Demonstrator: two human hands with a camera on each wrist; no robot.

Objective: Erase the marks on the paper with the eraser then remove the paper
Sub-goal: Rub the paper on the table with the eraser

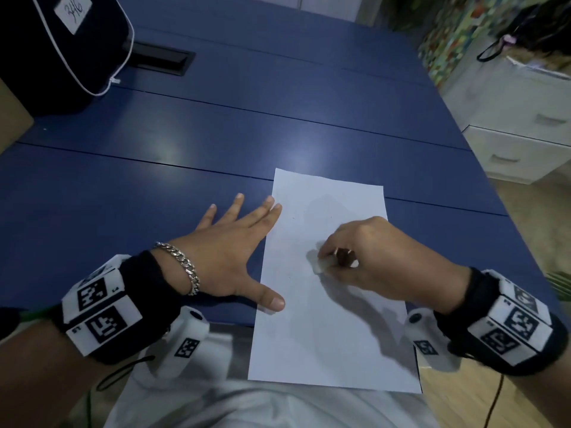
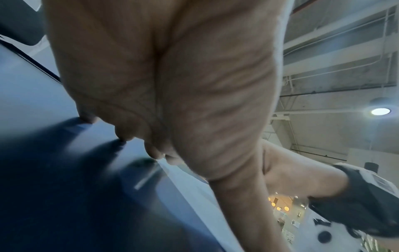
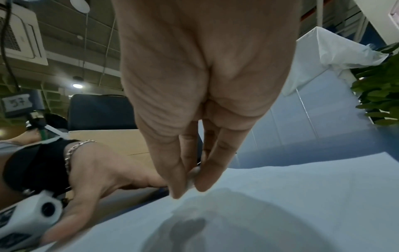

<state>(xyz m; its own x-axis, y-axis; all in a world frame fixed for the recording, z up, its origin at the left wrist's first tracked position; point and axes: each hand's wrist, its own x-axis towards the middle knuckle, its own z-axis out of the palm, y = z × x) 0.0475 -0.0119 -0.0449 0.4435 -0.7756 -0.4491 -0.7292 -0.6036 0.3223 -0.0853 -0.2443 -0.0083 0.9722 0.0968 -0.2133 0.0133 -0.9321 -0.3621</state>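
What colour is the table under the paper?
Dark blue table, seen best in the head view, beneath the white paper.

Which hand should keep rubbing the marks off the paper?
The right hand. It already pinches the eraser against the paper. The left hand lies flat, thumb and fingertips on the paper's edge, probably steadying it.
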